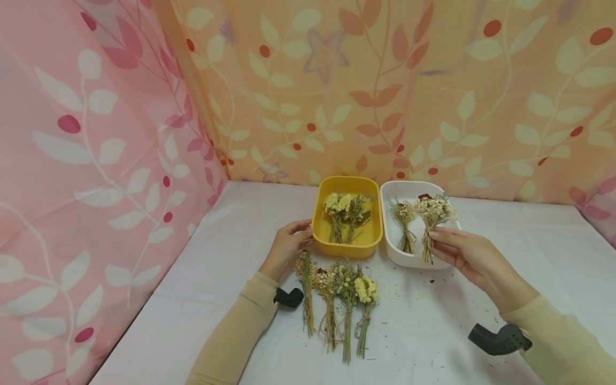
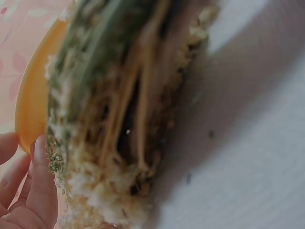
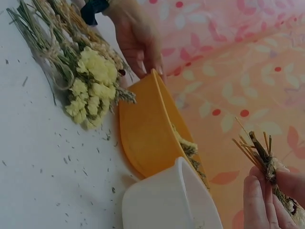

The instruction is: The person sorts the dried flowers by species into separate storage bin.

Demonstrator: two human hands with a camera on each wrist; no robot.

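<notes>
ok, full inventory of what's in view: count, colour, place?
Yellow tray: one, yellow, back of table
White tray: one, white, right of yellow tray
Bunches in yellow tray: apparently two, pale yellow and green
Bunch in white tray: one, cream and green
Held bunch: one, cream with dark red, over white tray
Front bunches: four, cream, green, pale yellow, rowed before yellow tray
Scraps: many, dark, scattered on table
Table: one, whitish, below everything
Floral backdrop: one surround, orange behind, pink at sides
Sleeves: two, beige, on forearms
Wrist devices: two, black, at wrists
Left grip: one, yellow tray's left rim
Right grip: one, around held bunch's stems
</notes>
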